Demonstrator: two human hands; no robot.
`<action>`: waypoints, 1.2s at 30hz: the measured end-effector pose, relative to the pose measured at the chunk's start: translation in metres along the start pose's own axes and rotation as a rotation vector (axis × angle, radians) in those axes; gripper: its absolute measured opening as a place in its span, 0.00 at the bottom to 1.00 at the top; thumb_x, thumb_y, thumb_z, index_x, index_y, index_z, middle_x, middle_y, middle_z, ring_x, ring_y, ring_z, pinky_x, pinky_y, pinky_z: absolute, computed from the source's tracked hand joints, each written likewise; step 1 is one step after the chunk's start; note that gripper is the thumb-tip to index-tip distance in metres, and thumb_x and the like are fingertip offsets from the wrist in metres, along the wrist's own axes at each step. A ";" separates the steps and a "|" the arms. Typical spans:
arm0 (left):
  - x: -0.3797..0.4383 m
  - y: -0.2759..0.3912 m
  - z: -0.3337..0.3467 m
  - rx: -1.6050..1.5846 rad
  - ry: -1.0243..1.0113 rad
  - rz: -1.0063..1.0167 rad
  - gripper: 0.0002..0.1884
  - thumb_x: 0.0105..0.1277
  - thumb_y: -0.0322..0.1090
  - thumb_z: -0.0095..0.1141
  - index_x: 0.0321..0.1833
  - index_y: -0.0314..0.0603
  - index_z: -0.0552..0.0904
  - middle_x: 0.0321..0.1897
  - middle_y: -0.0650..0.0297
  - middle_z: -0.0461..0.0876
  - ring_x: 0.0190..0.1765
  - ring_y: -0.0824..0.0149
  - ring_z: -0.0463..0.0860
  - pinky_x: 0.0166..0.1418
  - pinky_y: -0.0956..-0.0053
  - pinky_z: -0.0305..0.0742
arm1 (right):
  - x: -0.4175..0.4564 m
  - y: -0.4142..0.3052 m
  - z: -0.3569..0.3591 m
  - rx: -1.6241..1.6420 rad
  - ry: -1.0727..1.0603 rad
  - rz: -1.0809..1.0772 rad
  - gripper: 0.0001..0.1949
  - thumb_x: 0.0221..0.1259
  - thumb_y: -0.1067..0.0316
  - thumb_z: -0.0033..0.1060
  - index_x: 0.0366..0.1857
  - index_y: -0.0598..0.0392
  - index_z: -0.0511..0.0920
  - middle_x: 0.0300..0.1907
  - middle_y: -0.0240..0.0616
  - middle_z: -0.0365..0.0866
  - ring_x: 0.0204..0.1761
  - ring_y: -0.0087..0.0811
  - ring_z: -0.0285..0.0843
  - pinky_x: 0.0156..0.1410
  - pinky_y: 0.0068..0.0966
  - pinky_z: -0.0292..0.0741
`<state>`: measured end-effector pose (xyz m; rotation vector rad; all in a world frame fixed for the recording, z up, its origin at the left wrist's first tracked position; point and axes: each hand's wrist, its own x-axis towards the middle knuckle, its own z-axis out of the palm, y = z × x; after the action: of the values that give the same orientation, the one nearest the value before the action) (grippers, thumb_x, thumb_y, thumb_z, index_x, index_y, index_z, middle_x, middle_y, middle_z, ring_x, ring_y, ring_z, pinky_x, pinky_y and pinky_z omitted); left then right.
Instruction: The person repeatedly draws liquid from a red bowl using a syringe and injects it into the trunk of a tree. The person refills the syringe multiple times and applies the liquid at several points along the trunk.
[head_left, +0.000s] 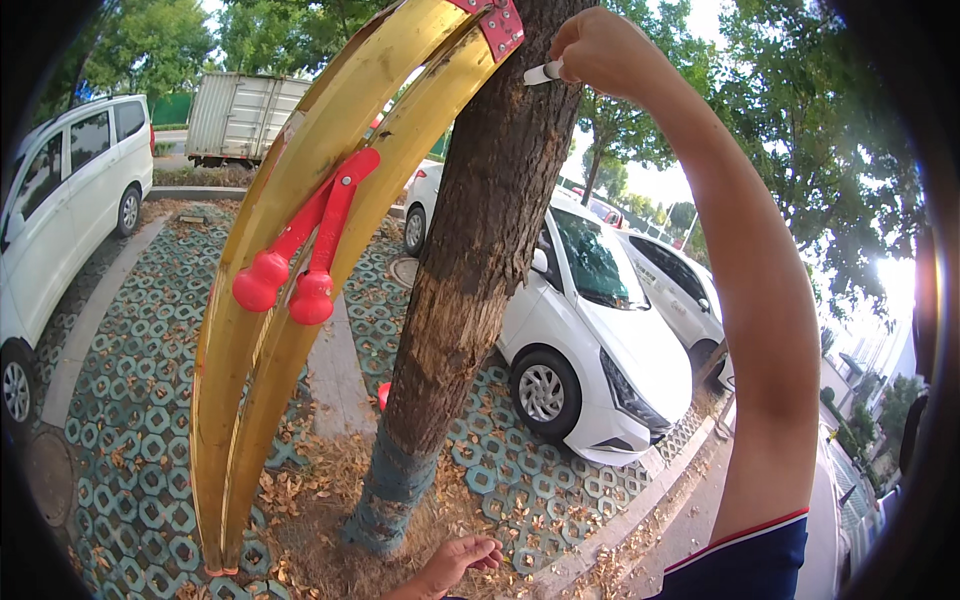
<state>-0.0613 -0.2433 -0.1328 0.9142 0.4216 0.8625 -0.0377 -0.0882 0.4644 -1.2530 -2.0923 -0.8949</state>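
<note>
High against the bark of a tree trunk (491, 187), my right hand (609, 56) grips a small white cylindrical object (543, 73) with a darker band near my fingers. Its exact kind is unclear. My left hand (459, 564) is low, in front of the trunk's base, with its fingers loosely curled and nothing visible in them. Left of the trunk stands a folded gold-coloured metal ladder (289, 360), its rails side by side. A red hinge plate (501, 30) with rivets joins the rails at the top. Midway along, a red folding brace (330, 214) has two rounded ends.
Green grid pavers (142, 360) and dry leaves (292, 487) cover the ground. A white car (592, 330) is parked right of the trunk, another white car (664, 274) beyond it. A white van (82, 180) stands left; a white box truck (244, 116) is behind. Blue-green wrapping (390, 495) circles the trunk's base.
</note>
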 end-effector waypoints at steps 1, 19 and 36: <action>0.000 -0.002 -0.001 -0.007 0.001 0.002 0.20 0.77 0.50 0.49 0.44 0.40 0.86 0.31 0.67 0.85 0.35 0.74 0.82 0.40 0.79 0.77 | 0.000 -0.005 -0.002 -0.025 -0.021 0.019 0.10 0.49 0.67 0.62 0.32 0.58 0.88 0.26 0.53 0.85 0.29 0.43 0.85 0.39 0.37 0.80; -0.002 0.002 -0.004 -0.044 0.008 -0.013 0.20 0.77 0.48 0.50 0.43 0.37 0.85 0.31 0.65 0.84 0.33 0.73 0.82 0.37 0.78 0.78 | -0.007 -0.013 0.002 -0.240 0.100 0.072 0.13 0.43 0.55 0.68 0.28 0.53 0.87 0.28 0.48 0.86 0.35 0.46 0.86 0.44 0.39 0.80; -0.004 0.006 -0.017 -0.123 -0.012 -0.186 0.17 0.79 0.40 0.49 0.58 0.33 0.79 0.46 0.59 0.84 0.50 0.67 0.83 0.57 0.71 0.77 | -0.005 -0.016 0.006 -0.252 0.090 0.116 0.13 0.47 0.58 0.62 0.27 0.57 0.87 0.30 0.51 0.87 0.37 0.49 0.87 0.44 0.41 0.81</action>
<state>-0.0772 -0.2355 -0.1371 0.7535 0.4316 0.7043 -0.0507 -0.0916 0.4525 -1.4167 -1.8593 -1.1661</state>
